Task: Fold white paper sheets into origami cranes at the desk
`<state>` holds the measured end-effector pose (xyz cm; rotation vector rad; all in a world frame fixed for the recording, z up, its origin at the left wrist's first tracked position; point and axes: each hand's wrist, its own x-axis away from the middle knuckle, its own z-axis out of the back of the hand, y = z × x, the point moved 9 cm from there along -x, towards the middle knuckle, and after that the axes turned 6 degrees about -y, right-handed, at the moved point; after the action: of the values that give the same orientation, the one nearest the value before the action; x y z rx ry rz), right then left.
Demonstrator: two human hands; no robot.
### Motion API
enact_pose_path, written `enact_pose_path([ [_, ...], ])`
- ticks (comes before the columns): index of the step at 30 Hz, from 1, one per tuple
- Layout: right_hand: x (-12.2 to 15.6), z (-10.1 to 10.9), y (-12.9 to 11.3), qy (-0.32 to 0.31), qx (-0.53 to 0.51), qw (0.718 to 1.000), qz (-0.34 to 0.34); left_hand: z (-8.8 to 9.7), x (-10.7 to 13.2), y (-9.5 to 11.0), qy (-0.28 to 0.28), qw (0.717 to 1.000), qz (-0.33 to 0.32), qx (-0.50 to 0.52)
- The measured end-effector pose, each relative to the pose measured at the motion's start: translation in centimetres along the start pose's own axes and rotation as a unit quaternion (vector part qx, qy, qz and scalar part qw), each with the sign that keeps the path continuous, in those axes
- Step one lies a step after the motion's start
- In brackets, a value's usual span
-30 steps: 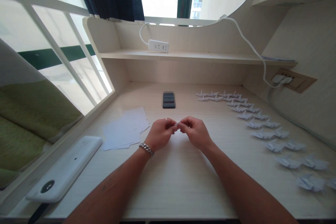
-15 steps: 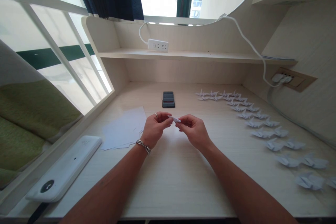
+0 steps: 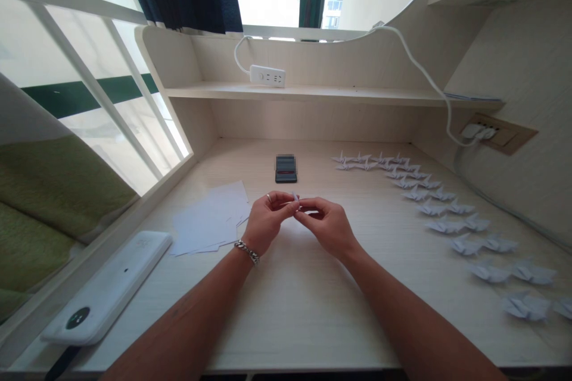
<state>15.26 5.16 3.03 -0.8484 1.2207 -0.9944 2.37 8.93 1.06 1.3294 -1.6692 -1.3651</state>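
Observation:
Between my fingertips, above the middle of the desk, is a small piece of folded white paper (image 3: pixel 295 197), mostly hidden by the fingers. My left hand (image 3: pixel 269 217), with a ring and a chain bracelet, pinches it from the left. From the other side, my right hand (image 3: pixel 325 218) pinches it too, and the fingertips of both hands nearly meet. Left of my left hand lies a loose stack of white paper sheets (image 3: pixel 208 220). Rows of folded paper cranes (image 3: pixel 431 208) stand along the right side of the desk.
A small dark case (image 3: pixel 286 168) lies beyond my hands. At the left edge rests a long white device (image 3: pixel 111 286) with a dark cable. The back shelf (image 3: pixel 322 93) holds a white power strip (image 3: pixel 267 75). A white cord (image 3: pixel 420 68) runs to the wall socket (image 3: pixel 504 134).
My hands have come closer together. The folded paper has turned from lying slanted between them to pointing upward, and less of it shows.

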Motion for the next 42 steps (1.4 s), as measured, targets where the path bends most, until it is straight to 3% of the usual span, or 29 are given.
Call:
enact_pose_path([
  [12,-0.6,0.3,2.7,0.007,-0.141,0.988,-0.065,-0.2,0.1,0.2,-0.001,1.000,-0.003,-0.029],
  [42,-0.6,0.9,3.1,0.049,-0.118,0.990,-0.063,0.3,0.2,0.9,0.024,0.995,-0.026,-0.096],
])
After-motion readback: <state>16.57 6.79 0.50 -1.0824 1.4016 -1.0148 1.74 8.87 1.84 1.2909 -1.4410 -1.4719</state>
